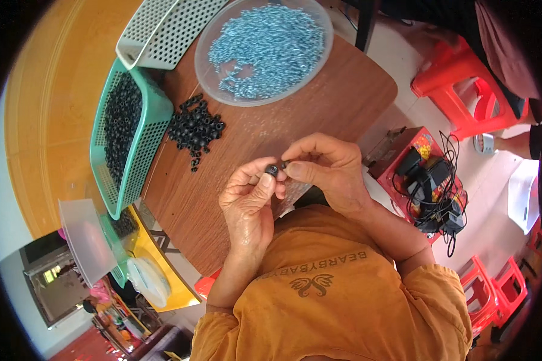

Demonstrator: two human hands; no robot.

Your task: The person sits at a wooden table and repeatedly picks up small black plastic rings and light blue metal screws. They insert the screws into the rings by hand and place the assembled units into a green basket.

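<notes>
Over the brown table [337,90], near side, clamps 1 black knob [271,169] in the left hand [249,201]; pinches 1 small dark piece [284,163] beside it with the right hand [331,174]. Seems partway through this knob, with many loose in the far-left pile [196,127]; cannot tell finished from unfinished.

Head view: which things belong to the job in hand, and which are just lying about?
Likely in use:
left hand, pinching a black piece
right hand, with a small dark piece
loose black pieces
green basket of black pieces
bowl of silvery-blue pieces

Apparently lying about:
red stools
black adapters, tangled cables
</notes>
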